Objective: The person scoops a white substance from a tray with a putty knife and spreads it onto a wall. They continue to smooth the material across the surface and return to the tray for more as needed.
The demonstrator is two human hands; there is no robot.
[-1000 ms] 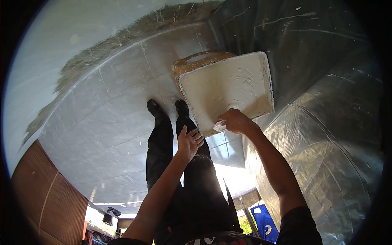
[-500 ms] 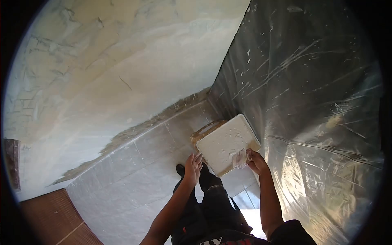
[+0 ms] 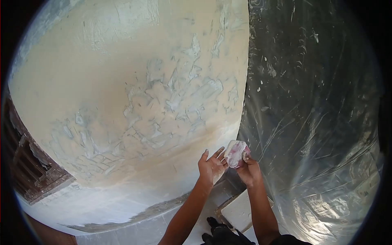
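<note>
My right hand [image 3: 249, 171] grips a flat pinkish pad [image 3: 236, 154] by its right edge, thumb on top. White paste covers much of the pad's face. My left hand [image 3: 212, 166] is open, palm up with fingers spread, its fingertips right at the pad's left edge. White smears show on the palm and fingers. Both hands are raised in front of the wall [image 3: 102, 114], which has a cream surface with rough grey-white patches and a whiter band lower down. Below my right forearm stands the container of white paste [image 3: 241, 210], partly hidden by the arm.
Clear plastic sheeting [image 3: 314, 122], spattered white, hangs along the right side. A brown slatted frame [image 3: 34, 163] is set in the wall at the left. Grey floor tiles [image 3: 163, 224] run along the wall's base, and my dark shoes [image 3: 212, 223] stand beside the container.
My view has tilted up the wall. My right hand has lifted the pad away from over the container, and my left hand has risen beside it with its fingers spread.
</note>
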